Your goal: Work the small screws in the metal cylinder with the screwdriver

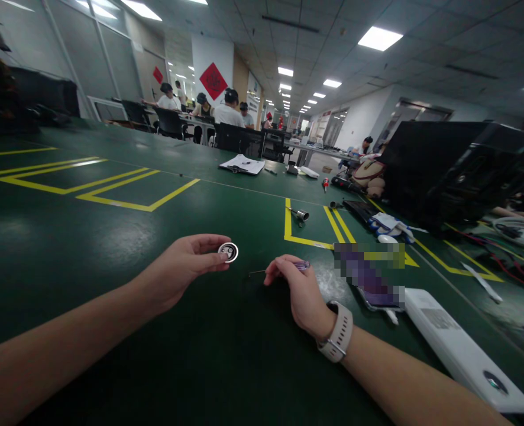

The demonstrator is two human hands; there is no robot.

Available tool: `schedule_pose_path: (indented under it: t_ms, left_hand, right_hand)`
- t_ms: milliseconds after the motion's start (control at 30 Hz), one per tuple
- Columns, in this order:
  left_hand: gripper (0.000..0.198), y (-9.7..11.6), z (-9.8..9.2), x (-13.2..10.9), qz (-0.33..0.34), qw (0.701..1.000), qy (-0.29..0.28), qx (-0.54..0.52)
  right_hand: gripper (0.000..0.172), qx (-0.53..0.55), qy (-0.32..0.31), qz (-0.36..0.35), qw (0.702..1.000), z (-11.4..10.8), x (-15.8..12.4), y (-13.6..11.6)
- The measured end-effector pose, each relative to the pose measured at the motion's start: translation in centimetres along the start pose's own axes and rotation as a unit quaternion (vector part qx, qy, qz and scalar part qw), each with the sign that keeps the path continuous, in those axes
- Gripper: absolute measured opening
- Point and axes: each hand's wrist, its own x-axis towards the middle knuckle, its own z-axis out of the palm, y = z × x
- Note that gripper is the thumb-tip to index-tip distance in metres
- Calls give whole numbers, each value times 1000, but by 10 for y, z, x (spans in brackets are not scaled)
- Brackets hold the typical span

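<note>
My left hand (188, 263) pinches a small round metal part (229, 252), silver-rimmed with a dark inside and lighter shapes in it, above the green table. To its right, my right hand (294, 283) is closed around a thin screwdriver (303, 265) with a clear purple handle. Its narrow shaft points left toward the round part but stays apart from it; the fingers cover its middle. Farther off, a metal cup-shaped piece with a thin stem (301, 215) lies inside a yellow tape outline.
A phone (368, 278), blurred out in part, and a long white device (461, 349) lie by my right forearm. At the back are a clipboard with paper (243, 164) and a red screwdriver (326, 184). A large black case (448, 160) stands at right. Several people sit beyond.
</note>
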Motion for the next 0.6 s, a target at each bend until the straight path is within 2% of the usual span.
schedule_pose_path:
  t_ms: [200, 400, 600]
  left_hand:
    - [35, -7, 7, -5, 32, 999, -6, 1]
    - [33, -11, 17, -14, 49, 997, -50, -28]
    - [32, -12, 21, -16, 30, 996, -83, -3]
  right_hand:
    - [28, 16, 19, -26, 999, 4, -2, 2]
    - [29, 9, -31, -9, 999, 7, -7, -5]
    - [29, -11, -68, -8, 998, 6, -9, -12]
